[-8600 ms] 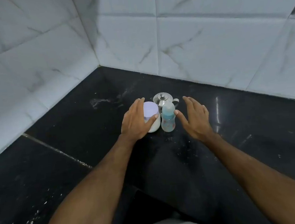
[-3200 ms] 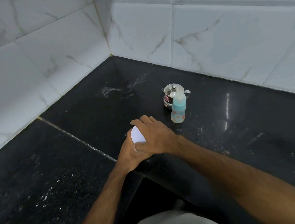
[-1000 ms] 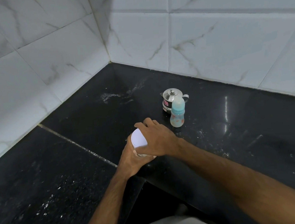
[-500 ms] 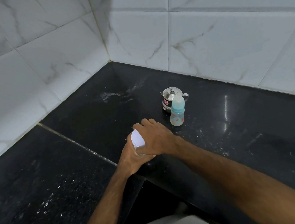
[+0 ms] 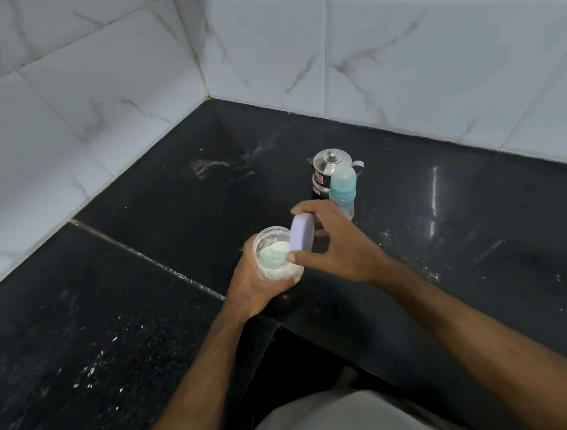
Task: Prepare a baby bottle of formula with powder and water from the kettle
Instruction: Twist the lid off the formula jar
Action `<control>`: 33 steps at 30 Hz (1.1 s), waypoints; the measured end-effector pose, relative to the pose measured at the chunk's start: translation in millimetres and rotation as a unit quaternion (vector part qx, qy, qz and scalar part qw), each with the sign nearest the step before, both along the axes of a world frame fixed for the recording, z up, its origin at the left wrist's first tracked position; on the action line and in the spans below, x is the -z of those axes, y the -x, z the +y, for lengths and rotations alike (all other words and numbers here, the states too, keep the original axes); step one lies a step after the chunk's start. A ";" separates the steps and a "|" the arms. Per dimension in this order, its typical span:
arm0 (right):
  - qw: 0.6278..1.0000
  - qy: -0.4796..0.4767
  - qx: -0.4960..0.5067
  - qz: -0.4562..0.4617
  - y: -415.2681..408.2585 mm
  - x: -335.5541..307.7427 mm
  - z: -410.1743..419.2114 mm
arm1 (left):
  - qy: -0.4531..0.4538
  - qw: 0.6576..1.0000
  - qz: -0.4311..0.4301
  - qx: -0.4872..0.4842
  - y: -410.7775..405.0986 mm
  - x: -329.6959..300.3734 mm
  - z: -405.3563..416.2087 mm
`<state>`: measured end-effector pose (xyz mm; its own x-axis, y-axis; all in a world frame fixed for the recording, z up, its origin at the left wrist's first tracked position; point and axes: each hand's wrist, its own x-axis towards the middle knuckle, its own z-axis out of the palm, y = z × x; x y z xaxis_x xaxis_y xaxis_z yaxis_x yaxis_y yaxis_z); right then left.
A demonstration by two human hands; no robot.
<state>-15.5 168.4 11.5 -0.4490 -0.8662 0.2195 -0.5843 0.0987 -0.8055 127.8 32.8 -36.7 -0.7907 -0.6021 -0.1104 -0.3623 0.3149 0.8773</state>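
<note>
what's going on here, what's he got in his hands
A person is making up baby formula at a black counter. The left hand grips a clear jar with white powder inside, and the right hand holds its lilac lid, lifted off and tilted beside the rim. Farther back, the capped baby bottle stands upright in front of a small steel kettle; neither is being touched.
</note>
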 end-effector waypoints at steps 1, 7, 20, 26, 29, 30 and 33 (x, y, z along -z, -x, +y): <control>1.000 0.006 0.014 -0.015 -0.7 7.2 8.8 | 0.004 1.000 -0.001 0.000 -0.1 1.2 -0.5; 0.995 -0.045 0.073 -0.059 -0.5 51.5 52.3 | 0.017 1.000 0.001 -0.011 2.0 3.4 -1.7; 0.984 -0.133 0.097 -0.065 -12.5 88.6 111.0 | 0.008 1.000 0.003 -0.014 2.2 9.1 -2.4; 0.985 -0.141 0.086 -0.056 -12.0 88.8 117.5 | 0.011 1.000 0.001 -0.010 1.8 10.3 -4.0; 0.985 -0.141 0.081 -0.054 -11.3 89.7 117.1 | 0.007 1.000 0.000 -0.007 2.4 10.5 -4.8; 0.985 -0.143 0.077 -0.056 -11.1 89.7 117.0 | 0.004 1.000 -0.001 -0.005 2.4 10.4 -5.4; 0.985 -0.127 0.081 -0.085 -10.4 86.0 115.9 | -0.021 1.000 -0.006 0.019 1.2 8.7 -7.9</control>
<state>-5.1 284.3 -74.5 -0.5977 -0.7972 -0.0852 -0.4028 0.3905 -0.8278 126.6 24.9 -45.4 -0.8113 -0.5665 -0.1443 -0.3616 0.2922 0.8854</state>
